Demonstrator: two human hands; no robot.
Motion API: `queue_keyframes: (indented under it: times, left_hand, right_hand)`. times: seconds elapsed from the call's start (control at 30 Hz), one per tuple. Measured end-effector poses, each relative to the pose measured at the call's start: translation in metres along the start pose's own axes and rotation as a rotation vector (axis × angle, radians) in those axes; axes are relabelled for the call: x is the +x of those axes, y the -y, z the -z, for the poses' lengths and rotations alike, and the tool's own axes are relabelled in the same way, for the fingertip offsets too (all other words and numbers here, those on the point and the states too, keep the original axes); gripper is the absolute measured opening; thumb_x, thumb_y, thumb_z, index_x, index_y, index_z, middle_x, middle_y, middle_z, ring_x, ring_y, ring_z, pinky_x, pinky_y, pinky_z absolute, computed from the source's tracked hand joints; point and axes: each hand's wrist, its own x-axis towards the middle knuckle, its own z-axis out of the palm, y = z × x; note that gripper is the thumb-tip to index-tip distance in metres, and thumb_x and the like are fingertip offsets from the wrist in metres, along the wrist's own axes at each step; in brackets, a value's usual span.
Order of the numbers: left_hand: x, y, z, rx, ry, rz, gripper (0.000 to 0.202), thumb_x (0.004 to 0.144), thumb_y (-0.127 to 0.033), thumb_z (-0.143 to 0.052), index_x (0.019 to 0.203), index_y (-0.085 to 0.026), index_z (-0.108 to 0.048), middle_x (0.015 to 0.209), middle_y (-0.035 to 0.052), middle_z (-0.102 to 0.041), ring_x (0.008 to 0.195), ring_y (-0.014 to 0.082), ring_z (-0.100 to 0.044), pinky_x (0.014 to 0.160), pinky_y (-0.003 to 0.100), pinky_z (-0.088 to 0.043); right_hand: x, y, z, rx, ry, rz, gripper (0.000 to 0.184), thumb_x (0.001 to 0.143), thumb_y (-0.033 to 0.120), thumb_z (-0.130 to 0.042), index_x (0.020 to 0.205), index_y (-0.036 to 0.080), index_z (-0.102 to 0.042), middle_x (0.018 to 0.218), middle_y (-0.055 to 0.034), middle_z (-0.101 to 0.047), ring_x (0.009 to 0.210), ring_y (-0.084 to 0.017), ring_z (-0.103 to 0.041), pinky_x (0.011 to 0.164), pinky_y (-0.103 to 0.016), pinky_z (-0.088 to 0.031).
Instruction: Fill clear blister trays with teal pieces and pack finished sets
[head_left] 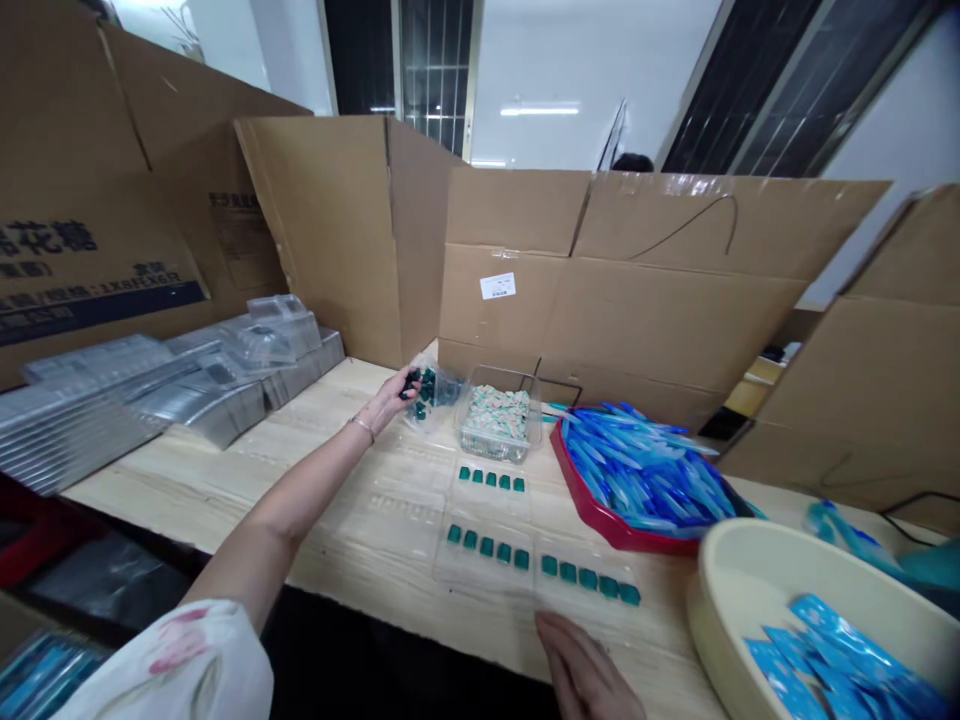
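Observation:
My left hand reaches far forward into a clear plastic bag of small dark teal pieces, its fingers closed on some of them. My right hand lies flat, fingers stretched out, at the table's near edge, just below a clear tray holding a row of teal pieces. Two more clear trays to the left each hold a row of the same teal pieces.
A clear tub of small pale items stands beside the bag. A red tray of blue packets sits at the right. A cream bowl with blue packets is near right. Stacked clear trays lie left. Cardboard walls surround the table.

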Motion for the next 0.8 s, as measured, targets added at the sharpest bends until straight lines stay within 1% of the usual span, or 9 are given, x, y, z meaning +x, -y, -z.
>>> queue_keyframes:
  times: [0.07, 0.17, 0.27, 0.37, 0.47, 0.53, 0.67, 0.73, 0.8]
  left_hand:
    - [-0.030, 0.005, 0.001, -0.125, 0.099, 0.045, 0.016, 0.079, -0.025, -0.055, 0.073, -0.014, -0.045, 0.062, -0.0020, -0.045, 0.042, 0.0012, -0.036, 0.031, 0.010, -0.016]
    - [-0.081, 0.026, -0.006, -0.244, 0.224, 0.117, 0.016, 0.077, -0.028, -0.057, 0.082, -0.014, -0.050, 0.069, -0.0007, -0.047, 0.044, 0.0017, -0.039, 0.029, 0.010, -0.017]
    - [-0.129, 0.050, -0.017, -0.382, 0.314, 0.139, 0.024, 0.074, -0.029, -0.062, 0.091, -0.015, -0.054, 0.073, -0.0002, -0.048, 0.046, 0.0021, -0.041, 0.029, 0.009, -0.016]
    - [-0.164, 0.064, -0.022, -0.373, 0.334, 0.084, 0.030, 0.073, -0.034, -0.064, 0.096, -0.016, -0.057, 0.074, -0.0007, -0.048, 0.046, 0.0019, -0.040, 0.030, 0.009, -0.017]
    - [-0.181, 0.066, -0.014, -0.317, 0.308, 0.036, 0.035, 0.073, -0.039, -0.062, 0.099, -0.017, -0.059, 0.071, -0.0018, -0.047, 0.046, 0.0023, -0.040, 0.031, 0.010, -0.018]
    - [-0.186, 0.065, -0.003, -0.273, 0.281, 0.025, 0.038, 0.073, -0.040, -0.062, 0.103, -0.017, -0.060, 0.071, -0.0017, -0.047, 0.047, 0.0031, -0.041, 0.031, 0.011, -0.019]
    - [-0.189, 0.063, 0.018, -0.234, 0.247, 0.048, 0.046, 0.073, -0.042, -0.062, 0.113, -0.019, -0.058, 0.071, -0.0011, -0.048, 0.047, 0.0039, -0.042, 0.032, 0.012, -0.018]
    - [-0.190, 0.063, 0.025, -0.278, 0.268, 0.076, 0.048, 0.073, -0.041, -0.062, 0.116, -0.021, -0.056, 0.072, -0.0010, -0.049, 0.047, 0.0036, -0.042, 0.032, 0.011, -0.018]
    - [-0.189, 0.063, 0.031, -0.348, 0.296, 0.105, 0.046, 0.073, -0.040, -0.062, 0.115, -0.021, -0.055, 0.074, -0.0007, -0.049, 0.047, 0.0025, -0.041, 0.033, 0.011, -0.018]
  right_hand:
    - [0.017, 0.007, 0.004, 0.056, -0.017, -0.072, 0.024, 0.085, 0.021, -0.051, 0.105, 0.020, -0.064, 0.099, -0.0057, -0.069, 0.089, -0.019, -0.066, 0.077, -0.027, -0.055]
    - [0.060, 0.027, -0.002, 0.169, -0.041, -0.284, 0.024, 0.086, 0.022, -0.050, 0.106, 0.020, -0.062, 0.103, -0.0074, -0.067, 0.093, -0.020, -0.064, 0.082, -0.032, -0.053]
    - [0.110, 0.044, -0.027, 0.342, -0.055, -0.388, 0.023, 0.086, 0.027, -0.049, 0.103, 0.020, -0.063, 0.103, -0.0079, -0.065, 0.089, -0.018, -0.063, 0.079, -0.031, -0.052]
    - [0.147, 0.050, -0.065, 0.505, -0.037, -0.472, 0.025, 0.084, 0.031, -0.053, 0.102, 0.019, -0.064, 0.104, -0.0089, -0.064, 0.085, -0.017, -0.063, 0.070, -0.029, -0.053]
    - [0.162, 0.054, -0.101, 0.699, 0.033, -0.580, 0.025, 0.076, 0.032, -0.060, 0.097, 0.019, -0.066, 0.097, -0.0076, -0.068, 0.082, -0.018, -0.064, 0.071, -0.030, -0.053]
    - [0.166, 0.058, -0.118, 0.843, 0.052, -0.655, 0.026, 0.073, 0.033, -0.064, 0.094, 0.019, -0.066, 0.090, -0.0058, -0.070, 0.080, -0.018, -0.065, 0.074, -0.031, -0.053]
    - [0.171, 0.071, -0.139, 0.989, 0.044, -0.758, 0.025, 0.068, 0.035, -0.068, 0.087, 0.018, -0.067, 0.083, -0.0036, -0.070, 0.077, -0.016, -0.065, 0.075, -0.031, -0.052]
    - [0.173, 0.077, -0.145, 1.017, 0.014, -0.783, 0.024, 0.066, 0.034, -0.070, 0.083, 0.018, -0.067, 0.082, -0.0029, -0.070, 0.076, -0.016, -0.064, 0.075, -0.031, -0.051]
    - [0.175, 0.081, -0.151, 1.051, -0.050, -0.822, 0.023, 0.065, 0.034, -0.070, 0.082, 0.018, -0.067, 0.080, -0.0021, -0.070, 0.072, -0.015, -0.064, 0.074, -0.031, -0.051]
